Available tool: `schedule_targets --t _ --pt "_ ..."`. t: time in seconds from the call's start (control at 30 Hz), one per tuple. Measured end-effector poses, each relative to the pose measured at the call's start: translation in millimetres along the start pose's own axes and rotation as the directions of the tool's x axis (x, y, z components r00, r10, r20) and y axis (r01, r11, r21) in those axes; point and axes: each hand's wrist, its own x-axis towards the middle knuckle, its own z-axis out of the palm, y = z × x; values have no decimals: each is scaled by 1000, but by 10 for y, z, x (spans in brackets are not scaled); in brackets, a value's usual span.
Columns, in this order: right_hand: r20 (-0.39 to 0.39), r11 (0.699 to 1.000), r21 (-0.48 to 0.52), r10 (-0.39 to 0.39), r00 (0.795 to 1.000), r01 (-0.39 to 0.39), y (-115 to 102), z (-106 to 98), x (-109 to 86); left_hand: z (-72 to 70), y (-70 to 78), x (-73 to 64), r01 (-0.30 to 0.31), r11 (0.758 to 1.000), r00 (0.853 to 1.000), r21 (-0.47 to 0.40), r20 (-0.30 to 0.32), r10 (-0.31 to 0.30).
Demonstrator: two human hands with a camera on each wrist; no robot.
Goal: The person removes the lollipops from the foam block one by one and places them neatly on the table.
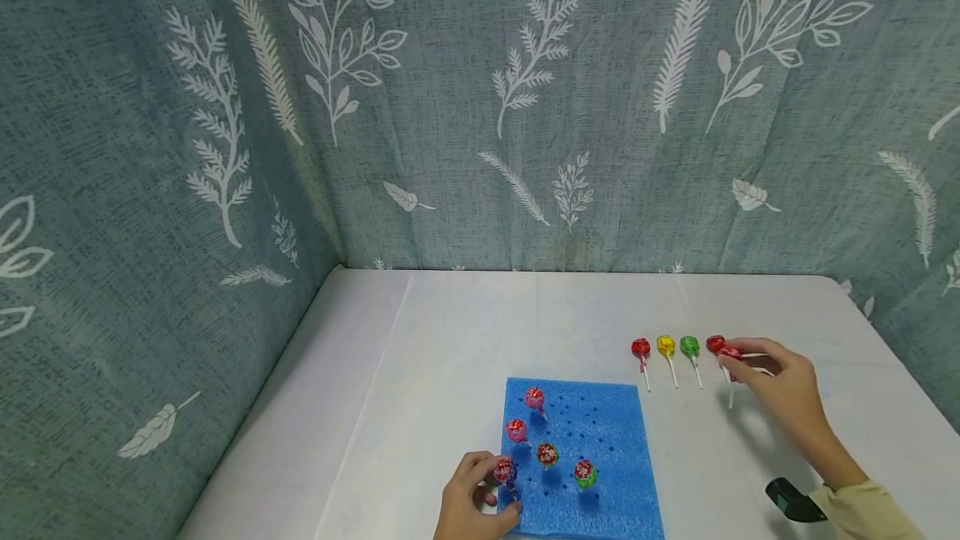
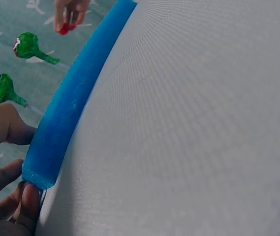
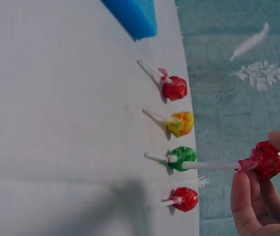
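Observation:
My right hand (image 1: 783, 390) pinches the wrapped head of a red lollipop (image 3: 269, 161), its white stick pointing away from the fingers. The lollipop is held above the right end of a row on the table: a red lollipop (image 3: 174, 88), a yellow one (image 3: 180, 124), a green one (image 3: 183, 158) and another red one (image 3: 185, 199). At the near left edge of a blue foam block (image 1: 618, 440), my left hand (image 1: 474, 500) grips the side, beside a dark purple lollipop (image 1: 506, 471). Two pink lollipops (image 1: 535, 397) and two green-and-red ones (image 1: 585, 473) stand in the foam.
Small dark holes dot the foam's top. A white-covered table (image 1: 442, 340) lies under everything, backed by a green leaf-patterned curtain (image 1: 465, 107) that also runs along the left. A black device (image 1: 795, 500) sits by the right sleeve (image 1: 870, 511).

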Motion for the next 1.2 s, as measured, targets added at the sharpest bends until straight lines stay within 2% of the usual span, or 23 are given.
schedule_targets --t 0.27,0.57,0.9,1.03,1.2 --pt "-2 999 -41 23 1000 -23 69 -32 73 2 1 1 3 1000 1000 0 -4 -3" --pt "3 999 -15 48 999 -48 133 -108 132 -1 17 -6 1 1000 1000 1 -3 -1" --pt "-7 994 -30 108 994 -108 368 -80 264 0 14 -3 8 1000 1000 -1 -2 -8" --pt "13 996 -29 87 996 -86 362 -103 299 -2 12 -1 10 1000 1000 4 -2 -10" --pt "51 990 -58 130 990 -127 390 -106 356 -3 13 0 13 1000 1000 1 0 -13"
